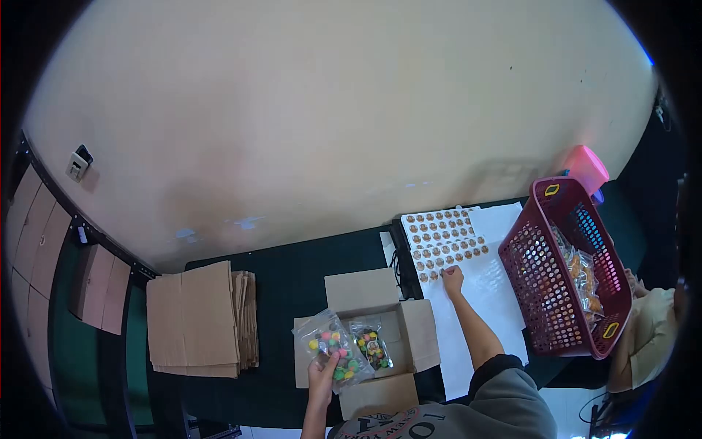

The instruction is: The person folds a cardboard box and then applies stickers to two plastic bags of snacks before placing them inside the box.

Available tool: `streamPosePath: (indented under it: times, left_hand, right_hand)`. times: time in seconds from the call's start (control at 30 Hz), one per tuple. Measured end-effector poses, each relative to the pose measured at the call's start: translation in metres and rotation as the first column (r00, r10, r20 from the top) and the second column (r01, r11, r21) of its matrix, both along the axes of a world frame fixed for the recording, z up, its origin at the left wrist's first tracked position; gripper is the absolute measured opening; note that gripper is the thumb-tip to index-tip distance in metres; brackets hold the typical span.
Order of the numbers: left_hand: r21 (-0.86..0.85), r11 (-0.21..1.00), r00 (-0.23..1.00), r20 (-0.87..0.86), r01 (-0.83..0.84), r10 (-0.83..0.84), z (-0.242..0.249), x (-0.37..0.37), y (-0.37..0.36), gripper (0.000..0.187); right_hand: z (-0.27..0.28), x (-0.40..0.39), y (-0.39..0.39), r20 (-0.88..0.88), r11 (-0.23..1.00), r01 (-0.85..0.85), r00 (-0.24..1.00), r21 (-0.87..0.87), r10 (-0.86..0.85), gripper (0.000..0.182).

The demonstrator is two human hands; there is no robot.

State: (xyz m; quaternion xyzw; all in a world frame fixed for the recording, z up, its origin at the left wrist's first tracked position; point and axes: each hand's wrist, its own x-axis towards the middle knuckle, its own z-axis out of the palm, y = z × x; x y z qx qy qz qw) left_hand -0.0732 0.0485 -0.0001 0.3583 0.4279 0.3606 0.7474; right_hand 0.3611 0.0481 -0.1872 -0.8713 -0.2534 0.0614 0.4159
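My left hand is closed on a clear plastic bag of colourful candies, held over the left part of an open cardboard box. Inside the box lies another clear bag of colourful pieces. My right hand is at the lower edge of the rows of round stickers on a white sheet. Its fingers are pressed together, and what they hold, if anything, is too small to make out.
Flattened cardboard boxes are stacked at the left. A maroon basket with clear bags stands at the right, with a pink container behind it. Another person is at the far right. Shelving with boxes is at far left.
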Motion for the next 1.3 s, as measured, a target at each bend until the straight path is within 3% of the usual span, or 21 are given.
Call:
streamPosePath:
  times: [0.07, 0.13, 0.2, 0.3, 0.43, 0.57, 0.63, 0.73, 1.13, 1.3]
  left_hand:
    - [0.006, 1.000, 1.000, 0.019, 0.009, -0.009, 0.000, 0.003, -0.002, 0.024]
    - [0.082, 0.996, 1.000, 0.022, -0.020, 0.018, 0.002, 0.007, -0.005, 0.029]
    - [0.080, 0.997, 1.000, 0.016, -0.023, 0.021, 0.011, 0.009, -0.006, 0.029]
    - [0.080, 0.995, 0.999, -0.002, 0.053, -0.053, 0.000, 0.009, -0.007, 0.028]
    - [0.164, 0.982, 0.993, 0.059, 0.091, -0.102, 0.010, 0.019, -0.014, 0.029]
    - [0.156, 0.982, 0.990, 0.078, 0.108, -0.121, 0.024, 0.023, -0.027, 0.029]
    - [0.171, 0.977, 0.982, 0.115, 0.127, -0.148, 0.033, 0.025, -0.035, 0.028]
    - [0.232, 0.966, 0.985, 0.096, 0.117, -0.143, 0.033, 0.027, -0.044, 0.028]
    - [0.271, 0.946, 0.981, 0.033, 0.177, -0.193, 0.031, 0.023, -0.045, 0.032]
    - [0.325, 0.935, 0.985, 0.044, 0.146, -0.169, 0.039, 0.027, -0.048, 0.030]
  right_hand:
    - [0.004, -0.006, 0.005, -0.045, 0.960, 0.189, 0.982, 0.208, -0.184, 0.017]
    - [0.015, -0.013, 0.007, -0.125, 0.939, 0.210, 0.975, 0.270, -0.183, 0.016]
    - [0.084, -0.053, -0.001, -0.548, 0.896, 0.133, 0.825, 0.423, 0.137, 0.012]
    - [0.182, -0.128, -0.026, -0.633, 0.854, -0.105, 0.626, 0.509, 0.455, 0.007]
    - [0.243, -0.204, -0.061, -0.603, 0.697, -0.268, 0.359, 0.665, 0.713, 0.007]
    - [0.244, -0.251, -0.086, -0.502, 0.681, -0.355, 0.478, 0.641, 0.721, 0.009]
    - [0.231, -0.264, -0.089, -0.399, 0.712, -0.397, 0.623, 0.580, 0.673, 0.010]
    - [0.227, -0.274, -0.093, -0.369, 0.726, -0.380, 0.671, 0.574, 0.643, 0.009]
    - [0.250, -0.267, -0.099, -0.222, 0.688, -0.532, 0.688, 0.494, 0.691, 0.009]
    - [0.244, -0.267, -0.097, -0.245, 0.670, -0.492, 0.674, 0.556, 0.697, 0.009]
